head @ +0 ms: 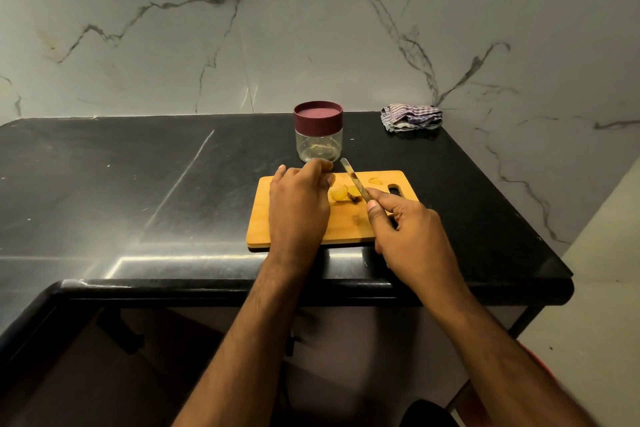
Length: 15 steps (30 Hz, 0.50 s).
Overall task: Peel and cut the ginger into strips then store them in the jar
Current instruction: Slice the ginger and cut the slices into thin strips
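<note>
— How many things are there?
— One lidded jar (318,136), one cutting board (294,229), one knife (353,180), about three ginger pieces (341,193) on the board.
— And the fingers?
— Right hand (405,229) grips the knife; left hand (299,204) curls loosely beside the ginger, grasp unclear.

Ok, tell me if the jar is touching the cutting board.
Apart. The head view shows a strip of black counter between the jar base and the cutting board far edge.

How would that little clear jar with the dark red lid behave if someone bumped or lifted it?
The jar looks nearly empty, so it is probably light and would slide on the glossy black counter when nudged. It is short and wide with a flat base, so it likely will not tip easily. Its clear smooth wall may feel slippery; whether it is glass or plastic cannot be told.
</note>
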Available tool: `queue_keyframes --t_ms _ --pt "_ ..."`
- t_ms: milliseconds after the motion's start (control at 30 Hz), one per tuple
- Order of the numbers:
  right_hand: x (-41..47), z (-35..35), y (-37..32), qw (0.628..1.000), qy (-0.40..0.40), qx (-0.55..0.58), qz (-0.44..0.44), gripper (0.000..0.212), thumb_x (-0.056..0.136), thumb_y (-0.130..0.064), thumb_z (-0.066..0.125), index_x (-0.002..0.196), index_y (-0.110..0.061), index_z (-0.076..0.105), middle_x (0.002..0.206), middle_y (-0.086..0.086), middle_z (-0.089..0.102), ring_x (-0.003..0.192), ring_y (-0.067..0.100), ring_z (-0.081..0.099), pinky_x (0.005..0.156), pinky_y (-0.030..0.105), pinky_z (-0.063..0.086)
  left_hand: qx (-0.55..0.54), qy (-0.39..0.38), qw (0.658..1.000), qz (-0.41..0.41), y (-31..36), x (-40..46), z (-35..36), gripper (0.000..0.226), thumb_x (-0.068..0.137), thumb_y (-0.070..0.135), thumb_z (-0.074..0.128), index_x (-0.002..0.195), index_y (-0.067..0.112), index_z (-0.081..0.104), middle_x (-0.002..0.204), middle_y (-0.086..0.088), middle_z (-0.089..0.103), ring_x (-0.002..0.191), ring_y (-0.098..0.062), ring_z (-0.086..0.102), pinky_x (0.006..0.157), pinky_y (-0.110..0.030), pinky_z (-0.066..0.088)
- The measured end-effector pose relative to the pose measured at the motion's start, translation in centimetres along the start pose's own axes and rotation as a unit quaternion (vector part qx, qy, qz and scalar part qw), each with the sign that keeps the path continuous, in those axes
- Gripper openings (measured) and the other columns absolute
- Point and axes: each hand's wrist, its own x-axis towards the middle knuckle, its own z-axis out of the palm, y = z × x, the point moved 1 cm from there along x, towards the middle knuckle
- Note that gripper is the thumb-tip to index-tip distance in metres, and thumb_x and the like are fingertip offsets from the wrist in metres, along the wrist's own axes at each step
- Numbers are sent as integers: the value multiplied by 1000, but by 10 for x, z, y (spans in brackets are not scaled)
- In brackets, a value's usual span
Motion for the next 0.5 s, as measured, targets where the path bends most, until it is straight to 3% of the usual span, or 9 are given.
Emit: queue_keyframes --t_ms 133,233,300,333,433,500 --pt "-5 0 -4 1000 0 -8 -3 37 98 -43 47 134 -37 54 74 -15 63 61 9 63 57 27 57 -7 37 999 -3 -2 -11 -12 13 95 28 66 106 26 72 98 8 72 96 -13 60 101 -42 42" --pt "-11 -1 -5 999 10 -27 -25 36 97 -46 46 132 -41 54 71 -13 64 54 7 57 48 21 49 -19 21 1000 3 -4 -20 -20 10 93 30 69 100 28 75 93 14 72 97 -11 59 102 -43 40" --pt "-16 -2 -6 998 8 -42 -38 36 97 -47 46 132 -44 54 84 -12 70 57 7 57 50 20 48 -15 -8 1000 -1 -6 -25 -23 9 91 33 70 98 31 76 91 16 72 99 -10 57 104 -44 37" --pt "-19 -3 -7 998 3 -55 -42 36 97 -47 46 132 -44 54 87 -12 70 59 6 56 50 18 47 -5 -28 1000 -13 -7 -27 -24 11 91 35 70 100 33 76 93 17 71 104 -10 55 106 -43 33" --pt "-28 -4 -11 994 -9 -102 -43 36 97 -48 45 132 -45 53 68 -15 57 56 4 49 48 14 33 53 -76 994 -49 -7 -28 -26 22 95 40 65 114 35 74 106 15 68 117 -12 46 107 -39 23" --pt "-31 -5 -13 991 -17 -124 -44 37 97 -48 45 133 -45 52 75 -11 62 61 6 50 52 16 35 86 -97 990 -57 -4 -28 -26 26 99 37 59 121 33 72 113 11 65 121 -15 42 106 -38 21"
